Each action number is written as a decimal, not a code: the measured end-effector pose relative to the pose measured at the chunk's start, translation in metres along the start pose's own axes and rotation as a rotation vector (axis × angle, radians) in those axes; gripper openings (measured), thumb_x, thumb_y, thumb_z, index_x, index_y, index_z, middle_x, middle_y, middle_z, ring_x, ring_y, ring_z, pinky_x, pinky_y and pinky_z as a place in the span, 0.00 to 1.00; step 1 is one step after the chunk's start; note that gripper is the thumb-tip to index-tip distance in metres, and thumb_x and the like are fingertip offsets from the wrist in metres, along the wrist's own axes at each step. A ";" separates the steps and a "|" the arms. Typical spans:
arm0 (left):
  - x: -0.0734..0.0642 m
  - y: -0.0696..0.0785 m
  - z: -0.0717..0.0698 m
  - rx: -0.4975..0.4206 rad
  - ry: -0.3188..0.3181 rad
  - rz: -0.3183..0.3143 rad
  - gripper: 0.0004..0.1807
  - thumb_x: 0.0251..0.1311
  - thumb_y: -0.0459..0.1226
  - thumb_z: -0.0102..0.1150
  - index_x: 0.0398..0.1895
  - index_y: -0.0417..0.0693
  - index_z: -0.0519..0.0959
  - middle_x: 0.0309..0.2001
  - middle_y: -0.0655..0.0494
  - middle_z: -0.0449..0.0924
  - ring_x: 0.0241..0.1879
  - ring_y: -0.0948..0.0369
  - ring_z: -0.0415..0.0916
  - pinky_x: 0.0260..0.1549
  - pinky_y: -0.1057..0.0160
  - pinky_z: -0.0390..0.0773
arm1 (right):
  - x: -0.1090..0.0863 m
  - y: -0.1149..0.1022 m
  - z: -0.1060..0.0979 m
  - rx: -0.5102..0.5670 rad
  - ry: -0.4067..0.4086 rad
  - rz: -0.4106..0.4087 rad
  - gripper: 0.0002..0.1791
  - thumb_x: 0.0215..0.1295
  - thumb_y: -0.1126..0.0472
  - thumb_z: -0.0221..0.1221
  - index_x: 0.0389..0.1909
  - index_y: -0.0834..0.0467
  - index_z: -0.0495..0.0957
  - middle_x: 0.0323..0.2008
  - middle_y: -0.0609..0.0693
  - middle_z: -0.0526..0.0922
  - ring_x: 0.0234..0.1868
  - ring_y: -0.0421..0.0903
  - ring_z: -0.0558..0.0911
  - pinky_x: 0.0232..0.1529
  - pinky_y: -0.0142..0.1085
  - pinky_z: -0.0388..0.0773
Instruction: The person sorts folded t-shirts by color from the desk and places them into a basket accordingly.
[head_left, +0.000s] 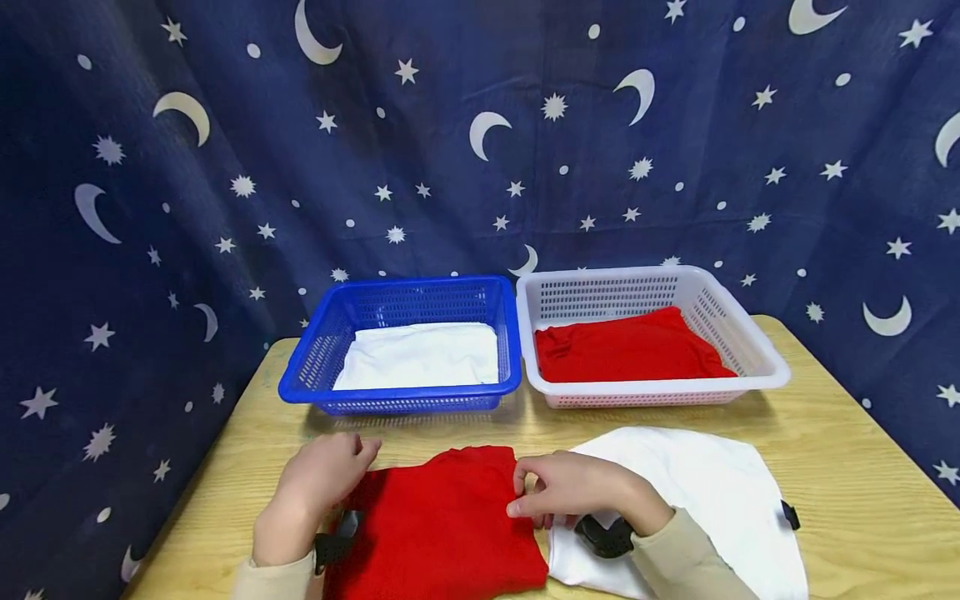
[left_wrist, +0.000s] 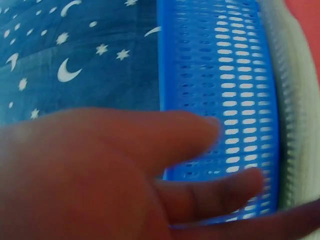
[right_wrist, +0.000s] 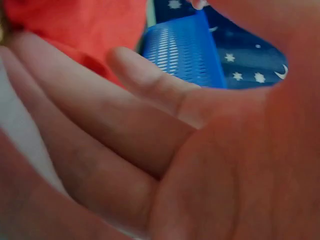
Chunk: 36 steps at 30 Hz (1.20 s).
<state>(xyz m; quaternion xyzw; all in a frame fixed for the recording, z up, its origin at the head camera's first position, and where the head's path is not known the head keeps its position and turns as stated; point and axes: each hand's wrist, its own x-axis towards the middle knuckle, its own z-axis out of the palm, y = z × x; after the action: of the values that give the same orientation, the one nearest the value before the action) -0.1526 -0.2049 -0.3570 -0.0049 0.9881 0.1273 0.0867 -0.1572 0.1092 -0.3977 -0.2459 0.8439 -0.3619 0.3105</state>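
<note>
A red cloth (head_left: 442, 525) lies spread on the table at the front, its upper edge uneven. My left hand (head_left: 322, 483) is at its upper left corner; in the left wrist view the thumb (left_wrist: 190, 135) and fingers stand apart with no cloth seen between them. Over the cloth's right edge is my right hand (head_left: 585, 487), the thumb apart from the extended fingers (right_wrist: 100, 110) in the right wrist view. Whether its fingertips touch the red cloth is unclear. A white cloth (head_left: 690, 475) lies under and beside the right forearm.
Behind the cloths stand a blue basket (head_left: 397, 396) holding a folded white cloth (head_left: 423, 354) and a white basket (head_left: 652, 387) holding a red cloth (head_left: 630, 346). The baskets nearly touch. A dark blue curtain (head_left: 450, 167) with moons and stars hangs behind the wooden table (head_left: 840, 467).
</note>
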 end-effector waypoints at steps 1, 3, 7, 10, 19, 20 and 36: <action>0.000 -0.001 0.003 0.018 -0.006 0.000 0.21 0.65 0.49 0.43 0.19 0.49 0.73 0.16 0.55 0.67 0.20 0.59 0.65 0.22 0.57 0.64 | 0.001 -0.001 0.001 -0.003 -0.013 0.008 0.17 0.56 0.44 0.60 0.41 0.49 0.74 0.20 0.46 0.81 0.21 0.42 0.80 0.18 0.37 0.75; 0.000 -0.003 0.007 0.032 -0.031 -0.016 0.22 0.64 0.49 0.44 0.15 0.49 0.74 0.15 0.56 0.67 0.20 0.59 0.65 0.22 0.57 0.64 | 0.001 -0.001 0.003 -0.038 -0.029 0.017 0.22 0.55 0.44 0.60 0.49 0.48 0.75 0.22 0.43 0.81 0.20 0.41 0.79 0.19 0.36 0.75; -0.002 -0.013 0.010 0.070 -0.096 -0.061 0.24 0.63 0.50 0.46 0.11 0.49 0.72 0.15 0.55 0.67 0.18 0.59 0.65 0.20 0.59 0.63 | 0.004 -0.001 0.008 -0.008 -0.042 0.025 0.29 0.55 0.44 0.60 0.59 0.42 0.71 0.24 0.44 0.79 0.20 0.42 0.79 0.19 0.36 0.74; -0.006 -0.020 0.014 0.089 -0.154 -0.069 0.25 0.62 0.53 0.47 0.12 0.49 0.71 0.15 0.55 0.68 0.18 0.60 0.66 0.20 0.60 0.62 | 0.006 0.001 0.009 0.073 -0.045 0.018 0.29 0.56 0.45 0.60 0.60 0.42 0.70 0.23 0.47 0.79 0.21 0.44 0.79 0.19 0.37 0.75; 0.005 -0.021 0.022 0.007 -0.170 0.027 0.23 0.60 0.56 0.49 0.23 0.48 0.79 0.16 0.59 0.67 0.20 0.62 0.64 0.23 0.62 0.62 | 0.016 0.014 0.000 0.132 0.041 -0.074 0.33 0.57 0.46 0.60 0.64 0.49 0.65 0.28 0.45 0.79 0.28 0.43 0.79 0.30 0.35 0.77; 0.007 -0.022 0.021 0.008 -0.176 0.031 0.22 0.60 0.56 0.49 0.28 0.47 0.81 0.19 0.58 0.69 0.22 0.61 0.65 0.25 0.60 0.65 | 0.017 0.016 -0.001 0.120 0.056 -0.078 0.34 0.57 0.45 0.60 0.64 0.49 0.65 0.29 0.44 0.79 0.29 0.42 0.79 0.31 0.35 0.77; 0.012 -0.033 0.020 0.021 -0.212 -0.035 0.43 0.56 0.60 0.50 0.65 0.37 0.62 0.52 0.35 0.74 0.47 0.43 0.74 0.45 0.41 0.70 | 0.027 0.019 0.001 0.243 0.161 -0.037 0.35 0.61 0.49 0.57 0.67 0.55 0.60 0.31 0.49 0.79 0.27 0.46 0.78 0.31 0.38 0.76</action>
<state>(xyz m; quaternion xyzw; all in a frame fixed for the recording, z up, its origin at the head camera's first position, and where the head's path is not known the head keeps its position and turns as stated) -0.1604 -0.2313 -0.3859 -0.0076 0.9744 0.1154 0.1927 -0.1786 0.1028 -0.4221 -0.1922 0.8114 -0.4854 0.2628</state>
